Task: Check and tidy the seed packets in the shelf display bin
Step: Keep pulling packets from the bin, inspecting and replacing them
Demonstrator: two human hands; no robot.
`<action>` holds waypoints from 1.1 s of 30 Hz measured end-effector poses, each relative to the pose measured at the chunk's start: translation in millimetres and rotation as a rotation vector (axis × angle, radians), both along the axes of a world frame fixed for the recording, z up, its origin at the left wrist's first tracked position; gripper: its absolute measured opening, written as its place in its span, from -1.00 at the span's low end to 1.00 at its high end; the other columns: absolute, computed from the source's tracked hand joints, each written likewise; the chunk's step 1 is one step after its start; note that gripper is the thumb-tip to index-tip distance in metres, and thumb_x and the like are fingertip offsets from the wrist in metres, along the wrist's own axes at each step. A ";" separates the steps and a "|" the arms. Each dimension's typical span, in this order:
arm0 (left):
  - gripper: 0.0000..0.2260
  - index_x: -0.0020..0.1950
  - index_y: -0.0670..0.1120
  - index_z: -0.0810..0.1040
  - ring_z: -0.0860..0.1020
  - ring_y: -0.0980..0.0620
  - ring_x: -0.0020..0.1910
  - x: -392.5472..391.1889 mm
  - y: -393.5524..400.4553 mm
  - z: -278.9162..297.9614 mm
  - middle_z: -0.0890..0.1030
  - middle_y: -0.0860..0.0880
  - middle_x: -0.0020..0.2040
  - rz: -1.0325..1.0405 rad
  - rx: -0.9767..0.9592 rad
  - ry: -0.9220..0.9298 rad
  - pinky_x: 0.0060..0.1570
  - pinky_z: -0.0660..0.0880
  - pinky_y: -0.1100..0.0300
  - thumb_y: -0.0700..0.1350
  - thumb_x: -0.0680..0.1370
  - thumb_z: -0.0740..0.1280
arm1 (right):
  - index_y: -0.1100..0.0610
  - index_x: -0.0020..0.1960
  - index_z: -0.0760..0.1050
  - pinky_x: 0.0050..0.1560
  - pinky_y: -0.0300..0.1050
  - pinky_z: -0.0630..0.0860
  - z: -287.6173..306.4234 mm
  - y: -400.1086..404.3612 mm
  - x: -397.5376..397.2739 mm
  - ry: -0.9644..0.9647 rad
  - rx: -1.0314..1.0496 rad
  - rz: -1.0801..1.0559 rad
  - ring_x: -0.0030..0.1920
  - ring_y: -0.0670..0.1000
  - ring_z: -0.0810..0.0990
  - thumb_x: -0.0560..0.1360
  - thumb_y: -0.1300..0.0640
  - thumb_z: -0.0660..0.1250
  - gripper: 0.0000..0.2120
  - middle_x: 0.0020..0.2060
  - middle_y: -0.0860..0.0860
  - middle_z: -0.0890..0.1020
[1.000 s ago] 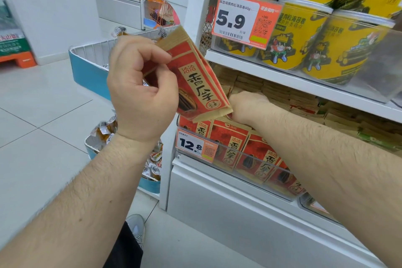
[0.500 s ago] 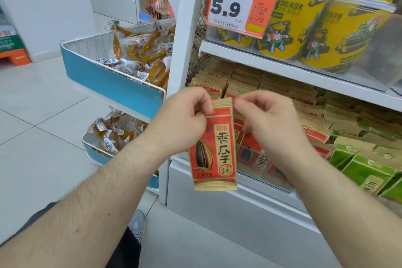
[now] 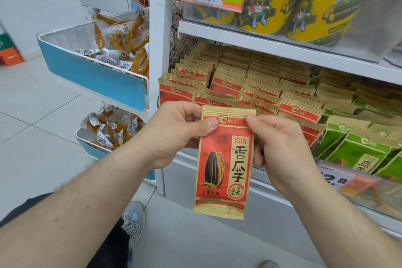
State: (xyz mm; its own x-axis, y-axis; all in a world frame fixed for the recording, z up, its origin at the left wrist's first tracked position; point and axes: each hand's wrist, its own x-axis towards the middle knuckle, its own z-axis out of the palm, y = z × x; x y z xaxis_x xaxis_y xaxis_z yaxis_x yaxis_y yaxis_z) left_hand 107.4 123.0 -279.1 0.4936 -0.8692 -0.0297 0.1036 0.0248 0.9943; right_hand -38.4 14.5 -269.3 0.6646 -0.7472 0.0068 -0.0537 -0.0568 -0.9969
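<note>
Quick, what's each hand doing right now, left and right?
Left hand: pinches the upper left corner of the red seed packet.
Right hand: pinches the packet's upper right corner.

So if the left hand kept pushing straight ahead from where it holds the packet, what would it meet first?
Probably the front row of red packets in the bin, just beyond the left hand gripping the held packet; depth is unclear.

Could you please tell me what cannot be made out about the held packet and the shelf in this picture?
Head view only:
- Back of the red seed packet: faces away from the camera.
- Left hand and right hand fingers behind it: hidden by the packet.
- Lower price tag: blurred, first digit partly cut off.
- Packets in the rear rows: shadowed under the shelf.
</note>
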 end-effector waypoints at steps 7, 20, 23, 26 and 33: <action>-0.80 -0.09 -0.16 0.65 0.69 -0.02 -0.23 -3.2 -4.5 0.3 0.72 -0.12 -0.14 -0.017 0.002 0.028 -0.31 0.63 0.16 -0.15 0.32 0.40 | 0.14 -0.41 0.55 -0.61 -0.26 0.23 1.9 -3.2 -4.9 -0.012 0.057 0.014 -0.63 0.00 0.33 0.59 0.14 0.28 -0.61 -0.52 0.10 0.56; -0.75 -0.07 -0.19 0.69 0.68 -0.04 -0.25 -8.5 -2.9 1.1 0.71 -0.20 -0.11 -0.007 0.041 0.061 -0.33 0.63 0.15 -0.09 0.33 0.41 | 0.15 -0.31 0.55 -0.56 -0.24 0.27 5.3 -8.7 -9.3 -0.018 0.089 0.040 -0.61 -0.04 0.35 0.60 0.07 0.25 -0.66 -0.51 0.06 0.57; -0.83 -0.18 -0.15 0.70 0.67 -0.03 -0.29 -6.3 -4.0 1.4 0.71 -0.16 -0.18 0.068 0.021 0.072 -0.31 0.64 0.12 -0.09 0.33 0.41 | 0.18 -0.21 0.60 -0.53 -0.30 0.29 6.4 -13.5 -13.0 0.147 0.021 0.223 -0.53 -0.03 0.38 0.53 -0.01 0.34 -0.72 -0.37 0.07 0.66; -0.79 -0.13 -0.17 0.68 0.65 -0.02 -0.32 -5.3 -3.4 4.1 0.71 -0.14 -0.20 0.089 -0.014 0.076 -0.31 0.63 0.10 -0.07 0.36 0.38 | 0.16 -0.26 0.63 -0.51 -0.30 0.30 6.5 -13.8 -15.6 0.235 -0.010 0.323 -0.50 -0.02 0.40 0.38 -0.08 0.37 -0.71 -0.37 0.06 0.68; -0.76 -0.12 -0.16 0.69 0.67 -0.06 -0.29 -6.1 0.0 6.5 0.70 -0.18 -0.17 -0.016 0.010 0.091 -0.36 0.64 0.08 -0.04 0.35 0.38 | 0.14 -0.39 0.62 -0.46 -0.16 0.30 3.3 -16.9 -12.8 0.098 0.049 0.258 -0.54 -0.02 0.41 0.37 -0.08 0.34 -0.68 -0.48 0.07 0.60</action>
State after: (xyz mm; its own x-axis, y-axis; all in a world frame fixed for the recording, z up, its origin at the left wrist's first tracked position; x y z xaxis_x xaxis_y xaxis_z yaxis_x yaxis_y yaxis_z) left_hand 101.3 123.0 -272.6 0.4748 -0.8762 -0.0823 0.1936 0.0128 0.9810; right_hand -51.2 -2.4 -266.0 0.8286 -0.5510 -0.0991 -0.1402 -0.0330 -0.9896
